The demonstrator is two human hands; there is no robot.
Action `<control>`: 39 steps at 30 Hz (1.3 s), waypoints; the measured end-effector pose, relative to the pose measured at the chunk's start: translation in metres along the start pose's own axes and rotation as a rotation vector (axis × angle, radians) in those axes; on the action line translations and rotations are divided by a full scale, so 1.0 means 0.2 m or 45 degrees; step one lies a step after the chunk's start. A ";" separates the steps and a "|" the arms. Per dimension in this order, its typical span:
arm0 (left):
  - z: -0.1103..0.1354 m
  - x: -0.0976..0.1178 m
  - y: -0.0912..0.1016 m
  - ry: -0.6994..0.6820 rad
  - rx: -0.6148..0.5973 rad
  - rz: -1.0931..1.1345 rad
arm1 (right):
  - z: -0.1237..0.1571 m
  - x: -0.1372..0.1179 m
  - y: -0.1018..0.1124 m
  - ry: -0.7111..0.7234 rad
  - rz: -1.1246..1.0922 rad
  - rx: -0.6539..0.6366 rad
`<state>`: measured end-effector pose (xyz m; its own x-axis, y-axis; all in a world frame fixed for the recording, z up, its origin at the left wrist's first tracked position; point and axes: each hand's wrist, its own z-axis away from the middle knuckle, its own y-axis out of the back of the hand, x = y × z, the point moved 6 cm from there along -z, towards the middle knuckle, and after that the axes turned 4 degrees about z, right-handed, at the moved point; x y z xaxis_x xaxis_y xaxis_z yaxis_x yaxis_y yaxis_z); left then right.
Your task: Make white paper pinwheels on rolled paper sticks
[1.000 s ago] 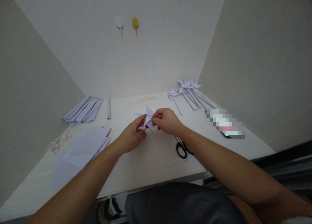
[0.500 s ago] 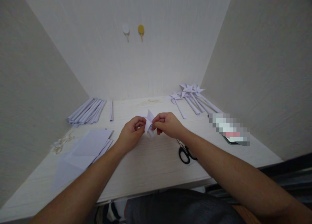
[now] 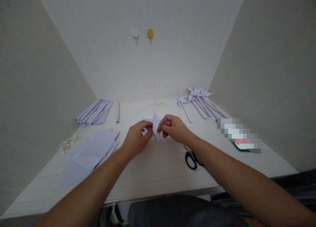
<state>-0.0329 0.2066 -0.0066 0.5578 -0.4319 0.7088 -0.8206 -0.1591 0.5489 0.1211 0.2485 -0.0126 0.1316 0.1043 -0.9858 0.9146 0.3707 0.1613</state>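
Left hand (image 3: 137, 138) and right hand (image 3: 174, 128) pinch a white paper pinwheel (image 3: 155, 122) over a pale wood-grained table (image 3: 153, 167), back from its front edge (image 3: 160, 195), white paper sheets (image 3: 100, 143) and black-handled scissors (image 3: 195, 157) well apart on either side.

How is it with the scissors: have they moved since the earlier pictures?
No, in no direction: the scissors keep their place against the front edge of the table; only the camera view has shifted.
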 end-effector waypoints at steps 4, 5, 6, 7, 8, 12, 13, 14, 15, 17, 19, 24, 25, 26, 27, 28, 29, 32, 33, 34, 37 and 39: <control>0.01 0.03 0.01 -0.107 0.036 -0.112 | 0.00 -0.01 0.00 0.015 -0.002 -0.011; 0.01 0.04 0.01 -0.132 0.041 -0.134 | 0.00 0.00 -0.01 0.017 -0.004 -0.008; 0.01 0.05 0.01 -0.153 0.047 -0.151 | 0.00 0.00 -0.01 0.019 -0.007 -0.004; 0.01 0.06 0.01 -0.173 0.053 -0.164 | 0.00 0.00 -0.01 0.021 -0.010 0.000; 0.02 0.07 0.01 -0.188 0.055 -0.174 | 0.00 0.00 -0.01 0.023 -0.013 0.003; 0.02 0.09 0.01 -0.231 0.037 -0.200 | 0.00 0.00 -0.01 0.045 -0.024 0.016; 0.02 0.09 0.01 -0.238 0.036 -0.204 | 0.00 -0.01 -0.01 0.052 -0.028 0.023; 0.02 0.09 0.01 -0.246 0.039 -0.210 | 0.00 -0.01 0.00 0.055 -0.031 0.031; 0.03 0.09 0.01 -0.253 0.041 -0.217 | 0.01 -0.01 0.00 0.057 -0.032 0.039; 0.03 0.10 0.01 -0.276 0.034 -0.230 | 0.01 -0.02 0.00 0.054 -0.026 0.050; 0.03 0.10 0.01 -0.292 0.024 -0.231 | 0.01 -0.02 0.00 0.061 -0.018 0.051; 0.03 0.11 0.02 -0.298 0.045 -0.190 | 0.01 -0.03 -0.01 0.073 -0.011 0.033; 0.03 0.11 0.02 -0.296 0.049 -0.158 | 0.01 -0.03 -0.01 0.074 -0.013 0.030; 0.03 0.11 0.02 -0.293 0.046 -0.116 | 0.01 -0.03 -0.01 0.075 -0.020 0.027; 0.03 0.11 0.02 -0.288 0.043 -0.067 | 0.01 -0.03 -0.01 0.077 -0.034 0.024; 0.03 0.11 0.03 -0.284 0.039 -0.019 | 0.01 -0.03 -0.01 0.080 -0.052 0.020; 0.03 0.11 0.03 -0.282 0.036 0.018 | 0.01 -0.03 -0.01 0.084 -0.070 0.014; 0.03 0.10 0.04 -0.278 0.022 0.049 | 0.01 -0.03 -0.02 0.100 -0.111 -0.009; 0.03 0.10 0.03 -0.273 0.012 0.044 | 0.01 -0.03 -0.02 0.103 -0.111 -0.016; 0.03 0.10 0.03 -0.265 -0.001 0.037 | 0.02 -0.04 -0.02 0.103 -0.112 -0.021; 0.03 0.10 0.03 -0.253 -0.022 0.024 | 0.02 -0.03 -0.02 0.092 -0.120 -0.022; 0.03 0.10 0.03 -0.259 -0.017 0.018 | 0.01 -0.03 -0.02 0.090 -0.137 -0.023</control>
<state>-0.0276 0.1914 0.0077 0.5084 -0.6045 0.6132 -0.8258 -0.1404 0.5462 0.1172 0.2436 -0.0074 0.0053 0.1275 -0.9918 0.9150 0.3995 0.0562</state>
